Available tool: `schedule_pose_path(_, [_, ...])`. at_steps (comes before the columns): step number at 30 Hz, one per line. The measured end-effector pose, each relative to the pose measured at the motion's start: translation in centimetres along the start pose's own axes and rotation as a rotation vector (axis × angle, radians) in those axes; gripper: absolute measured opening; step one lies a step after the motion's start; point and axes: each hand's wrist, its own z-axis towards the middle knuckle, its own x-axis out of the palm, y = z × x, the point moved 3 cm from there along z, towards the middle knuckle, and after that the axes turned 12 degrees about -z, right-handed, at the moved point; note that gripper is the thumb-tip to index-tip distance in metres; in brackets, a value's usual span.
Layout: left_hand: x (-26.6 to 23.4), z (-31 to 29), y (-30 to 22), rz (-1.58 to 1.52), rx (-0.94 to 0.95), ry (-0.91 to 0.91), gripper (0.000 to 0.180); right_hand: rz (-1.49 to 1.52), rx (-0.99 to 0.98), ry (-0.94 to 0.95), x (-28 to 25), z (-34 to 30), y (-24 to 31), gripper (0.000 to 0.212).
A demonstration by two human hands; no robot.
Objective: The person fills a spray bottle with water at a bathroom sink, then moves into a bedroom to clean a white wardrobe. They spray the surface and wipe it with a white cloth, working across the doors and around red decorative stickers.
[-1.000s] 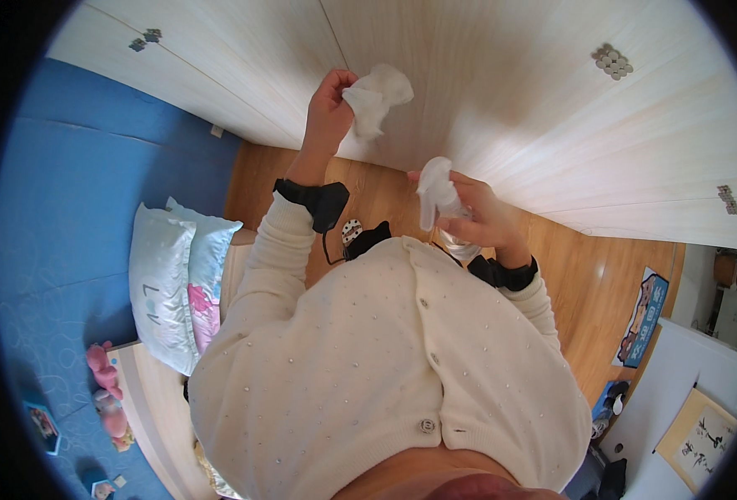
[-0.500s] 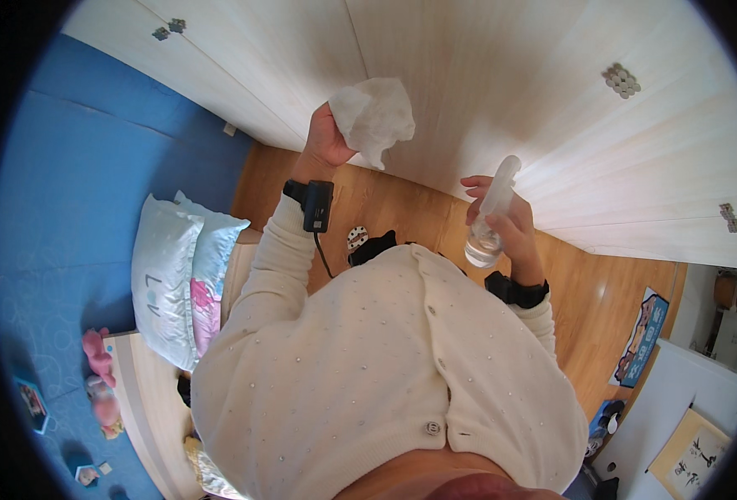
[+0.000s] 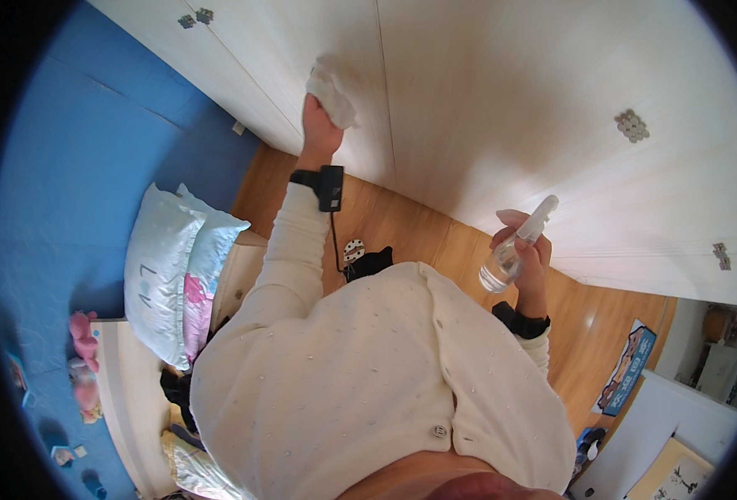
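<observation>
My left hand (image 3: 322,129) is closed around a crumpled white cloth (image 3: 333,98). It holds the cloth up against the pale wood-grain wardrobe door (image 3: 468,92), left of a seam between two panels; whether it presses on the surface I cannot be sure. Lower and to the right, my right hand (image 3: 531,258) grips a clear spray bottle (image 3: 503,265) by its body, with liquid showing inside. The bottle's white spray head (image 3: 542,215) tilts up to the right, apart from the door.
A patterned metal handle (image 3: 632,126) sits on the right-hand door. At left, two pillows (image 3: 162,275) lean by a blue wall (image 3: 93,183). Polished wooden floor (image 3: 435,225) lies below, with a dark item (image 3: 370,265) near my body and a blue mat (image 3: 627,367) at right.
My left hand has moved up and left with the cloth, which is now bunched smaller at the door. The right hand has shifted down and right, tilting the spray bottle further to the right.
</observation>
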Motion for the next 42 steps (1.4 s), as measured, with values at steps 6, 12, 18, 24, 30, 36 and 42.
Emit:
schedule_pose_path(6, [4.3,5.1,7.1,0.863,0.535,-0.17,0.064,-0.035,-0.186,-0.042,-0.4,2.7,2.2,0.043])
schedule_pose_path(12, [6.5,7.5,7.4,1.208,0.863,-0.417,0.074,-0.26,-0.451,-0.176,-1.5,7.2,7.2,0.054])
schedule_pose_path(18, [2.9,10.1,1.8,1.323,0.957,-0.518,0.072,-0.512,-0.709,-0.234,-2.2,12.8,13.2,0.054])
schedule_pose_path(24, [-11.4,14.4,-4.1,0.904,0.933,-0.835,0.063,-0.105,-0.71,0.031,-1.0,16.4,16.8,0.057])
schedule_pose_path(30, [-25.2,11.7,3.9,0.304,0.433,-1.331,0.059,-0.154,-0.669,0.052,-1.0,17.9,17.6,0.061])
schedule_pose_path(36, [-19.8,4.7,22.0,0.403,0.194,-1.374,0.063,-0.174,-0.73,0.089,-3.4,19.3,16.9,0.059])
schedule_pose_path(42, [-3.3,2.6,22.7,0.76,0.586,-0.917,0.067,-0.351,-0.926,0.063,-8.4,19.9,15.8,0.053])
